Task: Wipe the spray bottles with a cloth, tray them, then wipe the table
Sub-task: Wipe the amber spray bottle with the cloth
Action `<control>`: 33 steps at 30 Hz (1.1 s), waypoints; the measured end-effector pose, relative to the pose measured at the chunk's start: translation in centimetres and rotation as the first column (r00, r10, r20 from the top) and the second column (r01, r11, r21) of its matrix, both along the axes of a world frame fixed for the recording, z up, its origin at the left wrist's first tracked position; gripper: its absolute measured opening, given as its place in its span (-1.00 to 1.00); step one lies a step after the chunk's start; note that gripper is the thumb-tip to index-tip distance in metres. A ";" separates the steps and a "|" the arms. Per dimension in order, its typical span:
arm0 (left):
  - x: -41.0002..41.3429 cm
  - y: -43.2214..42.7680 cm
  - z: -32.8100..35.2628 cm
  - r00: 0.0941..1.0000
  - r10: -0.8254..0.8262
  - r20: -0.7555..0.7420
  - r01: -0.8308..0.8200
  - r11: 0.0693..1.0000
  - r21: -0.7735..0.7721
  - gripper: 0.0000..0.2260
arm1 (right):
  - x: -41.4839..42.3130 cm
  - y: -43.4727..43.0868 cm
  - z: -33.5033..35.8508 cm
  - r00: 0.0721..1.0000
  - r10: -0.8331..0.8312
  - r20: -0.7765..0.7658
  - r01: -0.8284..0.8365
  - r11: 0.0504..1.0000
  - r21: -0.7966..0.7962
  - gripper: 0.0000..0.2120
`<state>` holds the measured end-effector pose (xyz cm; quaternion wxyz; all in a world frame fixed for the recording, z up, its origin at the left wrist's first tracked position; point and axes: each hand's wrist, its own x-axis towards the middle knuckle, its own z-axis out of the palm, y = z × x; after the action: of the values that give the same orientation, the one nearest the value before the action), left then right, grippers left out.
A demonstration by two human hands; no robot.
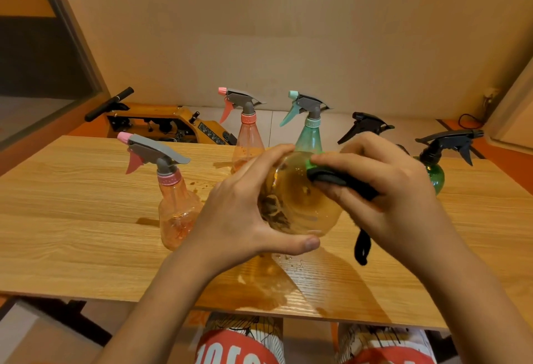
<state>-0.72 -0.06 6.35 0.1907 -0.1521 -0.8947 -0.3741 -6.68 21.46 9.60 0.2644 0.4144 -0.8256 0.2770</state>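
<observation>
Above the table [72,219], the left hand [239,219] is clutching the likely slippery clear spray bottle [300,199] by its belly, the right hand [389,187] pinching a black cloth [343,183] against it.

Single view. The camera is mounted on the person's head and faces forward and down across the table [72,219]. Range is close: the left hand [239,213] and right hand [383,187] sit mid-frame. The wall [288,31] fills the top, and the person's lap [239,346] shows under the table's near edge.
</observation>
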 end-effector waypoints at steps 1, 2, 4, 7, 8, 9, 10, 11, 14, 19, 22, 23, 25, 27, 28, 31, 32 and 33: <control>0.0 -0.2 0.1 1.000 0.008 -0.001 -0.008 1.000 0.007 -0.09 | 0.3 0.1 -0.2 0.999 0.041 0.017 -0.041 0.999 0.025 -0.66; -0.1 -0.3 0.1 1.000 0.009 0.000 -0.009 1.000 0.012 -0.09 | 0.7 0.1 -0.5 0.995 0.096 0.039 -0.097 0.994 0.044 -0.65; -0.1 -0.1 0.0 1.000 -0.003 -0.001 0.003 1.000 0.007 -0.09 | 1.1 -0.3 -0.8 0.986 0.155 0.053 -0.157 0.987 0.041 -0.67; -0.1 0.1 -0.1 1.000 -0.019 -0.008 0.019 1.000 -0.007 -0.09 | 0.4 -0.4 -0.3 0.998 0.058 0.033 -0.056 0.998 -0.037 -0.71; -0.1 0.1 -0.2 1.000 -0.013 -0.011 0.013 1.000 -0.003 -0.09 | 0.3 -0.3 -0.3 0.998 0.046 0.041 -0.045 0.998 -0.035 -0.72; -0.1 -0.1 -0.2 1.000 -0.004 -0.013 0.004 1.000 0.007 -0.10 | 0.4 -0.1 -0.3 0.996 0.069 0.058 -0.068 0.998 -0.014 -0.72; 0.0 -0.3 -0.2 1.000 0.005 -0.015 -0.004 1.000 0.016 -0.10 | 0.6 0.0 -0.4 0.990 0.113 0.086 -0.115 0.993 0.014 -0.71; 0.0 -0.4 -0.2 1.000 0.010 -0.016 -0.010 1.000 0.018 -0.10 | 0.9 0.1 -0.5 0.981 0.154 0.114 -0.159 0.986 0.038 -0.71; 0.0 -0.1 -0.3 1.000 -0.006 -0.004 0.006 1.000 0.010 -0.09 | 0.9 -0.1 -0.7 0.988 0.126 0.090 -0.126 0.992 -0.002 -0.73; -0.1 0.6 0.0 1.000 0.006 -0.014 -0.007 0.999 -0.053 -0.09 | 1.0 -1.0 -1.0 0.999 0.036 0.022 -0.033 0.992 -0.121 -0.72; -0.4 0.5 0.4 1.000 0.003 0.003 -0.003 0.998 -0.056 -0.08 | 1.3 -1.1 -1.2 0.989 0.134 0.070 -0.124 0.984 -0.126 -0.71; -0.4 0.4 0.5 1.000 -0.002 0.006 0.002 0.999 -0.046 -0.08 | 1.3 -0.9 -1.2 0.982 0.173 0.081 -0.163 0.980 -0.116 -0.71; -0.4 0.2 0.6 1.000 -0.008 0.000 0.008 0.999 -0.052 -0.08 | 1.3 -0.3 -1.3 0.971 0.224 0.086 -0.218 0.973 -0.075 -0.70; -0.3 0.4 0.6 1.000 -0.015 0.006 0.016 0.995 -0.099 -0.07 | 1.1 -0.1 -1.4 0.975 0.206 0.081 -0.199 0.976 -0.086 -0.70; -0.2 0.7 0.5 1.000 -0.022 0.012 0.023 0.992 -0.125 -0.07 | 1.1 -0.2 -1.4 0.982 0.175 0.078 -0.165 0.979 -0.117 -0.70; -0.2 1.0 0.4 0.999 -0.036 0.027 0.039 0.991 -0.130 -0.06 | 1.2 -0.6 -1.4 0.991 0.119 0.064 -0.107 0.982 -0.155 -0.69; -0.3 0.8 0.5 0.999 -0.036 0.027 0.039 0.993 -0.109 -0.06 | 1.3 -0.4 -1.6 0.987 0.141 0.070 -0.131 0.982 -0.133 -0.69; -0.3 0.4 0.5 0.999 -0.034 0.027 0.036 0.996 -0.087 -0.07 | 1.4 0.1 -1.8 0.982 0.168 0.083 -0.159 0.982 -0.105 -0.69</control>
<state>-1.00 0.37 6.85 0.1660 -0.1711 -0.9098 -0.3397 -5.26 21.51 7.83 0.2228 0.4543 -0.7854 0.3567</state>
